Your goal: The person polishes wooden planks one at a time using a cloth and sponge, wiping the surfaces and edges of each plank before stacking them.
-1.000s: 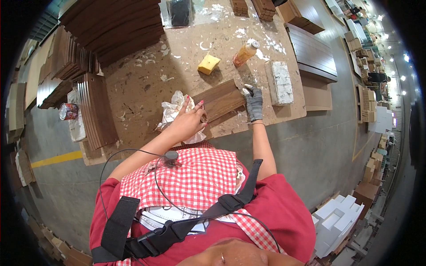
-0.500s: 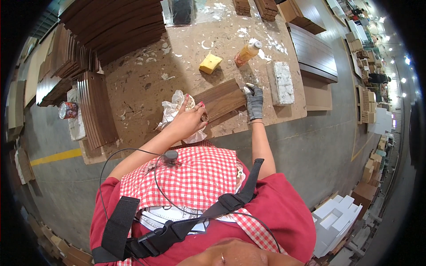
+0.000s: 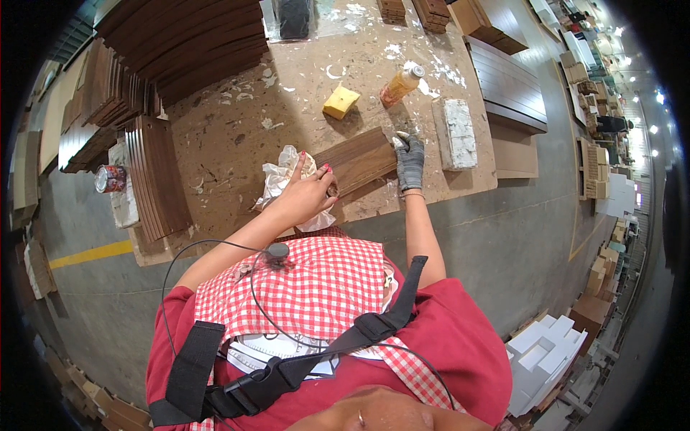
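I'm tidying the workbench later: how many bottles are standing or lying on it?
1. An orange bottle with a pale cap lies tilted on the far part of the workbench, right of the yellow sponge. Others may be hidden behind the wood stacks.

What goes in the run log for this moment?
left hand: on wood panel, by rag | right hand: gloved, steadying panel end | workbench

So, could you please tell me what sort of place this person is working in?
Most likely a woodworking or furniture-finishing workshop. Stacks of dark wood panels line a stained workbench, a brown wood panel lies under both hands, and cardboard boxes and more panels stand along a long concrete aisle.
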{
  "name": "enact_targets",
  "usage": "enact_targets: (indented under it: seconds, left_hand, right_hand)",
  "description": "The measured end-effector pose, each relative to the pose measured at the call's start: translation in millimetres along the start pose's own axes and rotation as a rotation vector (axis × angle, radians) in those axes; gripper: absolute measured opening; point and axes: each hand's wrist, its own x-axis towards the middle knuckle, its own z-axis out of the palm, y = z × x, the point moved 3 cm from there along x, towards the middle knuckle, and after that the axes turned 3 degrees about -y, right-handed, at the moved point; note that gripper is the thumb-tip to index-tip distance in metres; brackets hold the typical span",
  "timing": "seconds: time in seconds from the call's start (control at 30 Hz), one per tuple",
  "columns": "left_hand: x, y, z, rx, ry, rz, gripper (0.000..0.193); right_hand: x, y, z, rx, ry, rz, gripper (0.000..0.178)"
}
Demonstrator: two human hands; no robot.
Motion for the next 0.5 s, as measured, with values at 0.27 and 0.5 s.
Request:
enact_targets:
  seconds: [0.27, 0.5]
  left_hand:
    - [1, 4, -5, 0.005, -0.067, -0.011, 0.041]
    - [1, 0, -1, -0.02, -0.063, 0.001, 0.043]
  right_hand:
    - [2, 16, 5, 0.086, 0.007, 0.036, 0.022]
    - [-2, 14, 0, 0.147, 0.001, 0.008, 0.022]
